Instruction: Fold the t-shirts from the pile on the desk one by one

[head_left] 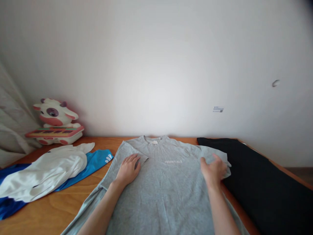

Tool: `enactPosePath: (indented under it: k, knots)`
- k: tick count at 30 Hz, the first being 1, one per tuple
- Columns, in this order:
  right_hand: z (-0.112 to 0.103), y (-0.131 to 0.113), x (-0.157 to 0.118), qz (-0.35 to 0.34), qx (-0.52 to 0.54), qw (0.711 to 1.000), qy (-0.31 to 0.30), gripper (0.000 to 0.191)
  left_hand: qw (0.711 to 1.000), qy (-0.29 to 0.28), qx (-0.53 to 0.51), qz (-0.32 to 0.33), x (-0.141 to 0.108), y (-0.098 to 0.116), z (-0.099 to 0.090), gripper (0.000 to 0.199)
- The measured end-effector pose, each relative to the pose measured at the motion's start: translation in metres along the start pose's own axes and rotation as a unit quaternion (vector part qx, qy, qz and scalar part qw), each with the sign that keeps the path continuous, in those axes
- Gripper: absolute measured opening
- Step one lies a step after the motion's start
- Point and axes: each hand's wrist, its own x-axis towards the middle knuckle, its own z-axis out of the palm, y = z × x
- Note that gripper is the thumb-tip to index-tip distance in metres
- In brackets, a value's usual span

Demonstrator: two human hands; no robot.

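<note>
A grey T-shirt (158,189) with white lettering across the chest lies spread on the wooden table, its collar toward the wall. Its left-side sleeve is folded inward over the body. On that folded sleeve my left hand (128,168) rests flat, palm down, holding nothing. My right hand (213,168) is at the right-side sleeve (217,153), which still points outward. The fingers and thumb of that hand are apart and slightly blurred; some fingertips are hard to make out against the cloth.
A white garment (49,169) lies crumpled over blue clothing (85,169) on the left. Behind it stands a cow-shaped toy keyboard (57,122). Black folded cloth (259,176) covers the right side, near the shirt. The white wall (156,71) rises behind the wooden table (44,212).
</note>
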Motion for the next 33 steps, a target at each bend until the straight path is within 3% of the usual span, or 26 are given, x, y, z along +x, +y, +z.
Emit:
enactPosePath:
  k: [3, 6, 10, 15, 18, 20, 22, 24, 26, 28, 33]
  knots:
    - [-0.016, 0.027, 0.008, 0.109, -0.039, 0.987, 0.107, 0.088, 1.000, -0.003, 0.001, 0.004, 0.001, -0.002, 0.001, 0.042]
    - [-0.015, 0.048, 0.012, 0.149, -0.081, 0.982, 0.084, 0.093, 1.000, 0.001, -0.003, 0.007, 0.001, -0.005, 0.004, 0.043]
    - [-0.013, 0.062, 0.022, 0.118, -0.091, 0.988, 0.043, 0.068, 1.000, 0.013, -0.016, 0.015, 0.002, -0.009, 0.007, 0.041]
    - [-0.008, 0.056, 0.028, 0.021, -0.046, 0.996, 0.069, 0.054, 0.999, 0.032, -0.026, 0.024, 0.002, -0.011, 0.010, 0.040]
    - [0.005, 0.040, 0.016, -0.108, -0.002, 0.992, 0.064, 0.045, 0.998, 0.040, -0.031, 0.024, 0.003, -0.012, 0.012, 0.038]
    - [0.016, 0.028, 0.000, -0.257, 0.009, 0.966, 0.020, 0.036, 0.998, 0.042, -0.036, 0.021, 0.003, -0.012, 0.012, 0.037]
    - [0.024, 0.020, -0.018, -0.398, -0.019, 0.915, -0.067, 0.032, 0.998, 0.038, -0.039, 0.019, 0.003, -0.012, 0.012, 0.037]
    - [0.027, 0.017, -0.034, -0.461, -0.059, 0.875, -0.137, 0.038, 0.999, 0.033, -0.037, 0.018, 0.003, -0.013, 0.012, 0.037]
    - [0.027, 0.021, -0.041, -0.463, -0.073, 0.868, -0.162, 0.043, 0.999, 0.029, -0.036, 0.017, 0.003, -0.013, 0.011, 0.038]
    - [0.025, 0.027, -0.041, -0.435, -0.055, 0.884, -0.163, 0.042, 0.999, 0.029, -0.041, 0.012, 0.003, -0.013, 0.010, 0.037]
    - [0.021, 0.039, -0.031, -0.394, 0.001, 0.899, -0.190, 0.017, 0.994, 0.025, -0.096, 0.040, 0.002, 0.013, 0.002, 0.034]
